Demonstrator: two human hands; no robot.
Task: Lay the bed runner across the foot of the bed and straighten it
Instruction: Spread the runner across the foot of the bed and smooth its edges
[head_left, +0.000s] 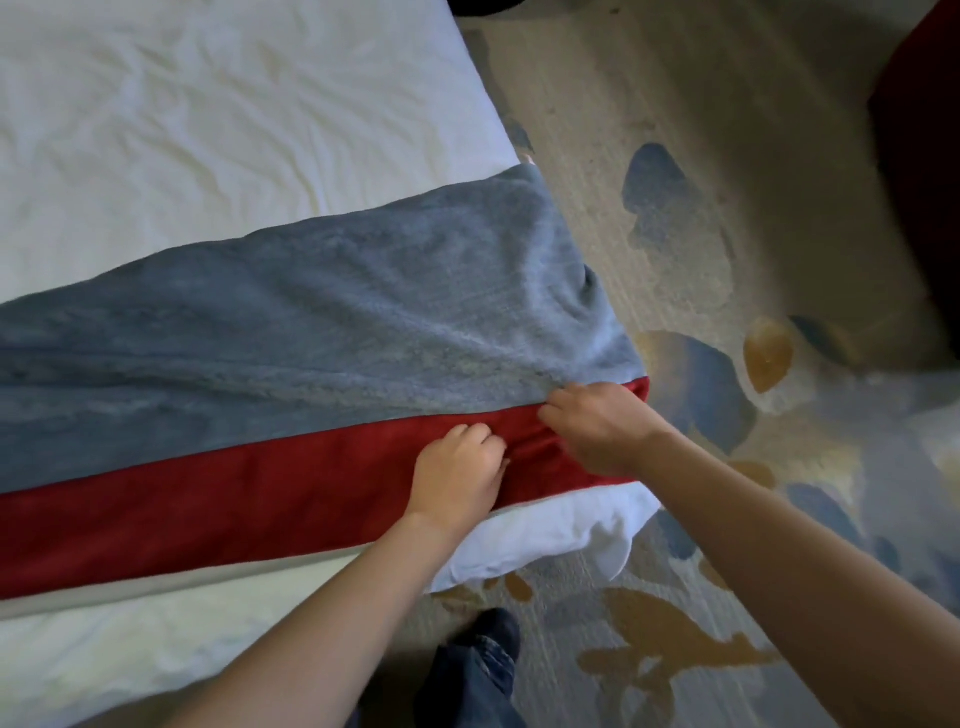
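The bed runner (291, 332) lies across the white bed (197, 119), with a wide grey-blue plush band and a red band (208, 509) along its near side. Its grey part is rumpled and hangs over the bed's right edge. My left hand (457, 473) has its fingers curled into the red band near the bed's corner. Just to its right, my right hand (597, 426) pinches the fabric where the red meets the grey. A small fold of red cloth bunches between both hands.
White sheet corner (561, 540) hangs off the bed below my hands. Patterned beige carpet (675, 156) with blue and gold shapes lies to the right. A dark red piece of furniture (919, 182) stands at the upper right. My leg and foot (478, 670) are by the bed.
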